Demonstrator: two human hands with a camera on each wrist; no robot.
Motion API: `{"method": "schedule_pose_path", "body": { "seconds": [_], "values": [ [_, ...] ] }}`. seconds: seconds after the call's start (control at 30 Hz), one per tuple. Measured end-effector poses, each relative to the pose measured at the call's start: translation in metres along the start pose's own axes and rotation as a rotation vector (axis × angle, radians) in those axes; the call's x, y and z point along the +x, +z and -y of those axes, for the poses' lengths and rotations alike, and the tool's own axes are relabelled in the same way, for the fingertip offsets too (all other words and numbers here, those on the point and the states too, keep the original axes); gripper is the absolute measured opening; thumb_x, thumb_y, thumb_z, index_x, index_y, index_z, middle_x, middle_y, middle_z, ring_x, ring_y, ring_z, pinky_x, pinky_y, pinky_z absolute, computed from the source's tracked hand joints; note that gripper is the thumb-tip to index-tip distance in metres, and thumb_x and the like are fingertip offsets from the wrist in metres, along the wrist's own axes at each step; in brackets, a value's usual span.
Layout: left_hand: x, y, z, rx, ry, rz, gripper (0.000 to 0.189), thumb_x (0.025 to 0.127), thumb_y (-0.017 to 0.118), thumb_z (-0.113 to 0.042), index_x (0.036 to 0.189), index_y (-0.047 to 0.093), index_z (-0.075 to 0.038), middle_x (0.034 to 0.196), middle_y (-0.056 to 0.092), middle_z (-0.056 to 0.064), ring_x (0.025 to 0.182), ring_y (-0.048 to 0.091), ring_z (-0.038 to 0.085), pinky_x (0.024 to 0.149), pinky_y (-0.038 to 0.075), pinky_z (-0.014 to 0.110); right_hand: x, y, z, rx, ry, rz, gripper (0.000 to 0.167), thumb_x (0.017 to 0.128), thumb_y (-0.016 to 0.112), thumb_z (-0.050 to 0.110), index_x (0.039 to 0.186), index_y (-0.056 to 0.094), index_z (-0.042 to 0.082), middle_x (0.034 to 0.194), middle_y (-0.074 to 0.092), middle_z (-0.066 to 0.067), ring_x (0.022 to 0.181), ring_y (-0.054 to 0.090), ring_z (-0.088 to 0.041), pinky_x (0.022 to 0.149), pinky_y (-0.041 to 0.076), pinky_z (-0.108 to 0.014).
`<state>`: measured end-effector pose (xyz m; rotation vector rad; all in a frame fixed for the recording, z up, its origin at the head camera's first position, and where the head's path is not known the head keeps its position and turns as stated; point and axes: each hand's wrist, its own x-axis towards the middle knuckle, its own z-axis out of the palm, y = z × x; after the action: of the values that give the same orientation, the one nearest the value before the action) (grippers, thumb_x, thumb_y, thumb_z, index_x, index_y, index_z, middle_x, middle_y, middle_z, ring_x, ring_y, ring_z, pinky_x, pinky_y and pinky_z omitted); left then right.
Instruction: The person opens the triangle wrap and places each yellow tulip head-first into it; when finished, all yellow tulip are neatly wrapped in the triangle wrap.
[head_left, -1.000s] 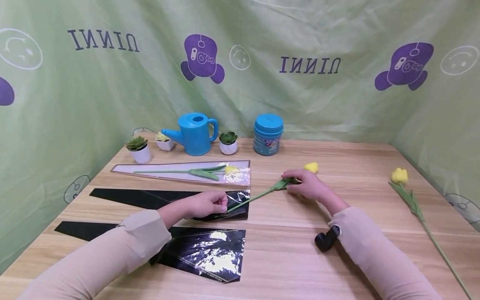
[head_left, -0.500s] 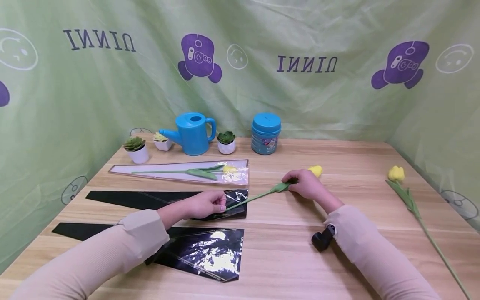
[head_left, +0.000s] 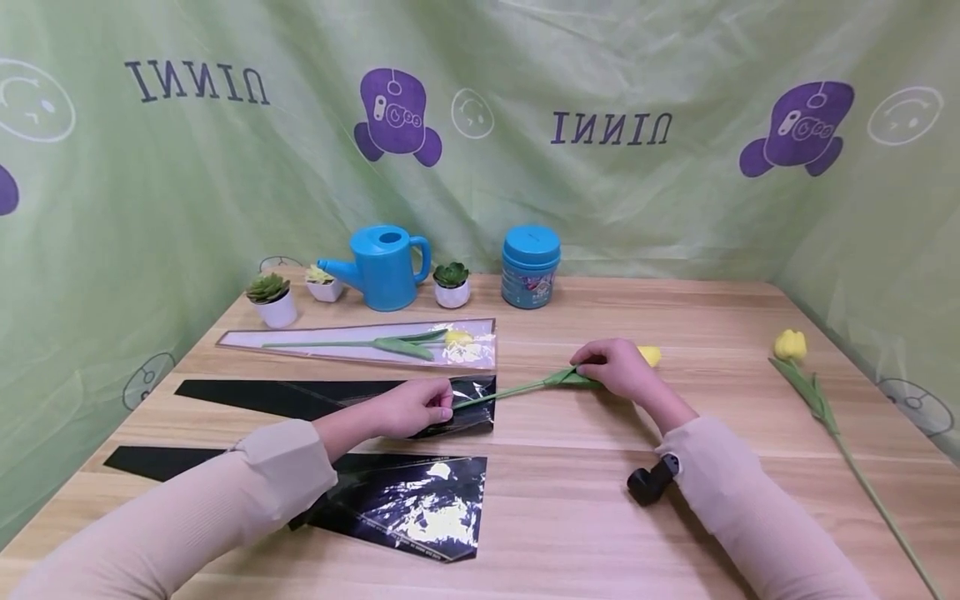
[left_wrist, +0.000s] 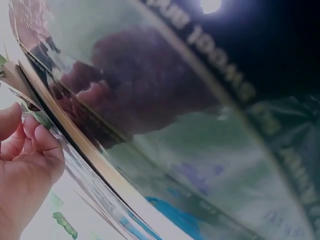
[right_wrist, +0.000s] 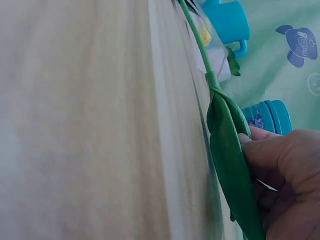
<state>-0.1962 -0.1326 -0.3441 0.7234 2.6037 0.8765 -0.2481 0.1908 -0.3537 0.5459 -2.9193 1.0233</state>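
Note:
My left hand pinches the black flower sleeve near its wide right end. The stem of a yellow artificial tulip reaches to these fingertips; I cannot tell whether they pinch the stem too. My right hand holds the tulip between thumb and fingers at its green leaves, partly hiding the yellow bloom. In the left wrist view, the left fingers are curled beside shiny film.
Another black sleeve lies nearer, partly under the left forearm. Behind, a clear sleeve contains a tulip. A loose tulip lies right. A watering can, blue jar and potted succulents line the back.
My right hand has swung the tulip, its bloom moving right and toward me. The stem end now lies higher at the left fingertips. My left hand has barely moved.

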Motion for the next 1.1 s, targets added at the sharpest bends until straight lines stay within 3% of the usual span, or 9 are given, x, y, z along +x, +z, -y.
{"method": "schedule_pose_path", "body": {
  "seconds": [0.17,0.4,0.7,1.1],
  "values": [
    [0.001,0.0,-0.002,0.008,-0.009,-0.018,0.014,0.091,0.056,-0.008,0.079,0.048,-0.01,0.071,0.046,0.0,0.064,0.044,0.014,0.06,0.036,0.027,-0.004,0.003,0.006,0.05,0.036,-0.031,0.011,0.085,0.065,0.007,0.094,0.07,0.005,0.091,0.068,-0.009,0.084,0.057,-0.019,0.073,0.044,-0.029],
    [0.002,0.003,-0.004,0.044,0.071,-0.045,0.015,0.089,0.058,-0.006,0.077,0.048,-0.009,0.076,0.047,0.001,0.07,0.044,0.013,0.064,0.037,0.027,-0.008,0.012,0.018,0.118,0.079,-0.018,0.013,0.085,0.065,0.008,0.096,0.07,0.005,0.091,0.068,-0.008,0.083,0.055,-0.018,0.071,0.044,-0.028],
    [-0.001,0.004,-0.003,0.139,0.1,-0.066,0.017,0.089,0.059,-0.007,0.076,0.048,-0.011,0.08,0.045,0.0,0.076,0.044,0.014,0.069,0.036,0.027,-0.013,0.029,0.036,0.127,0.042,0.015,0.01,0.084,0.065,0.007,0.093,0.071,0.007,0.089,0.067,-0.005,0.08,0.055,-0.016,0.07,0.044,-0.027],
    [0.0,0.005,-0.002,0.13,0.089,-0.098,0.017,0.088,0.058,-0.005,0.076,0.048,-0.011,0.083,0.046,0.002,0.077,0.045,0.016,0.069,0.037,0.029,-0.014,0.047,0.057,0.16,0.047,0.041,0.01,0.083,0.067,0.007,0.091,0.072,0.011,0.087,0.066,-0.001,0.079,0.054,-0.014,0.072,0.045,-0.028]
  ]
}}
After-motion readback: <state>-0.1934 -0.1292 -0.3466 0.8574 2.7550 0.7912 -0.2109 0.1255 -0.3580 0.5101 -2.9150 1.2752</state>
